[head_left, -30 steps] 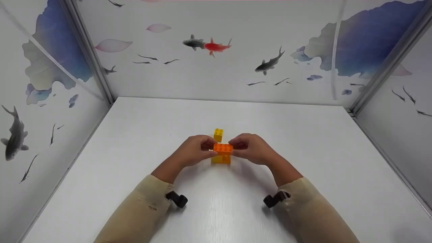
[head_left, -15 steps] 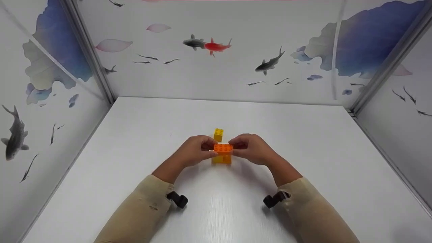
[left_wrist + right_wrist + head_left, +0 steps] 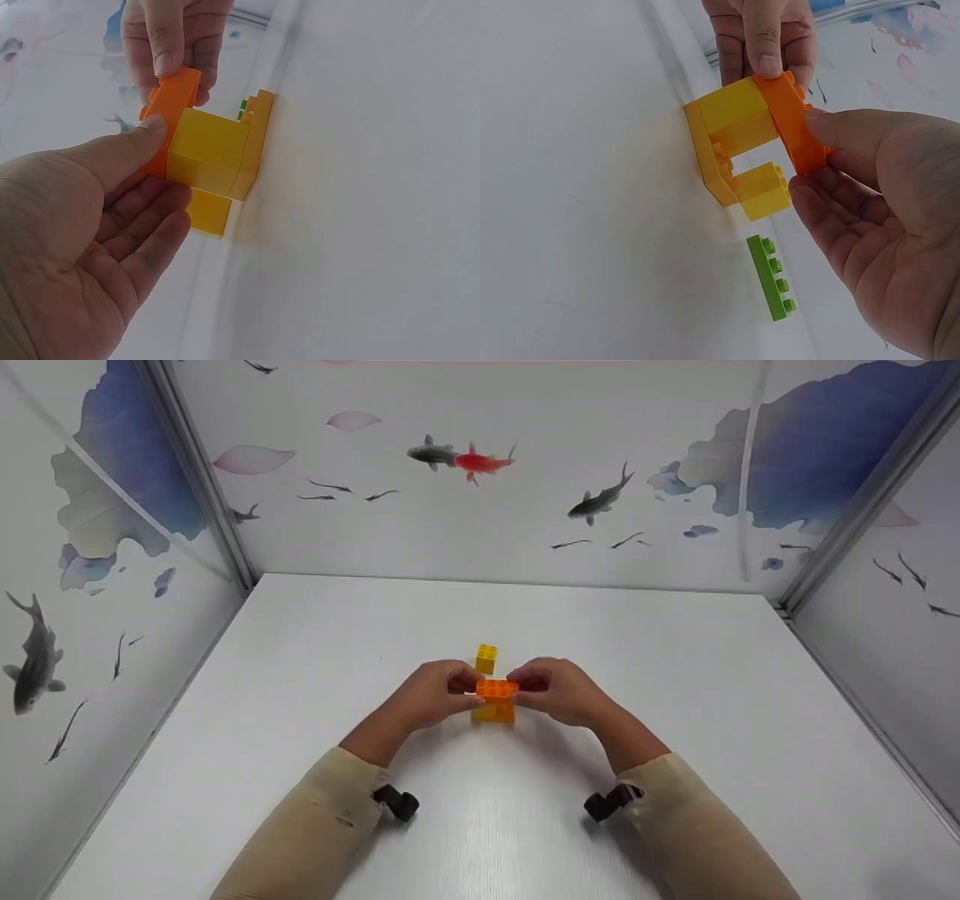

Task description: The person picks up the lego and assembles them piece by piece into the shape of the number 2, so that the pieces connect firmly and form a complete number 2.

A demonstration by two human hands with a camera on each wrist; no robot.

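An orange toy building brick (image 3: pixel 496 690) with studs on top is pinched at its two ends by both hands. My left hand (image 3: pixel 442 694) has the left end between thumb and fingers; my right hand (image 3: pixel 556 688) has the right end. Beneath its left part stands a yellow brick (image 3: pixel 210 142), on a thin amber brick (image 3: pixel 705 161) lying on the table. The orange brick's right part overhangs the amber one, with a gap between them. Orange and yellow touch, but how tightly they are joined I cannot tell.
A separate yellow brick (image 3: pixel 486 659) stands behind the stack. A thin green brick (image 3: pixel 769 277) shows in the right wrist view, hidden from the head view. The white table (image 3: pixel 480 825) is walled by printed panels (image 3: pixel 525 525) at the back and sides.
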